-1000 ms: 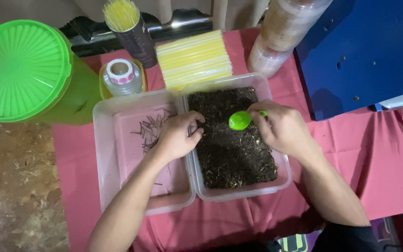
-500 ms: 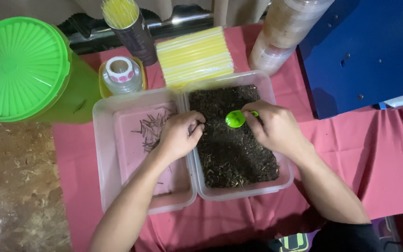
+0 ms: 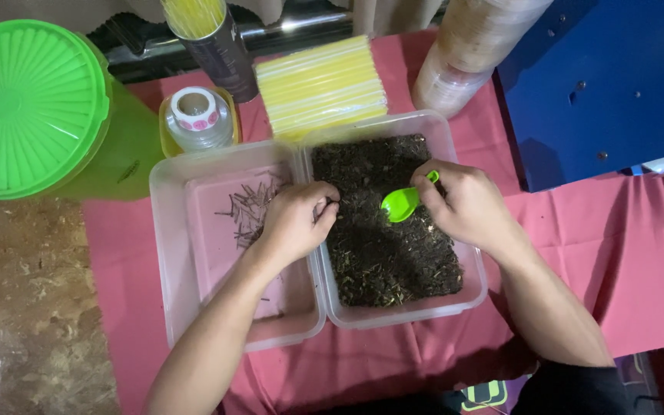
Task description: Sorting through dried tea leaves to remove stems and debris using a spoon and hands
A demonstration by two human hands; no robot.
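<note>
Picking twigs out of the dark mix

Right hand (image 3: 466,204) pinches the spoon (image 3: 401,204), bowl low over the mix (image 3: 382,246); left hand (image 3: 295,219) curls loosely at the tub wall (image 3: 321,269), contents unclear. Best rake shallowly, lifting sticks leftward.

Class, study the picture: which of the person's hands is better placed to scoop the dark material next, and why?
Probably the right hand: it already grips the green spoon, whose bowl sits over the dark material in the right tub. The left hand is curled at the tubs' shared edge, holding no tool.
</note>
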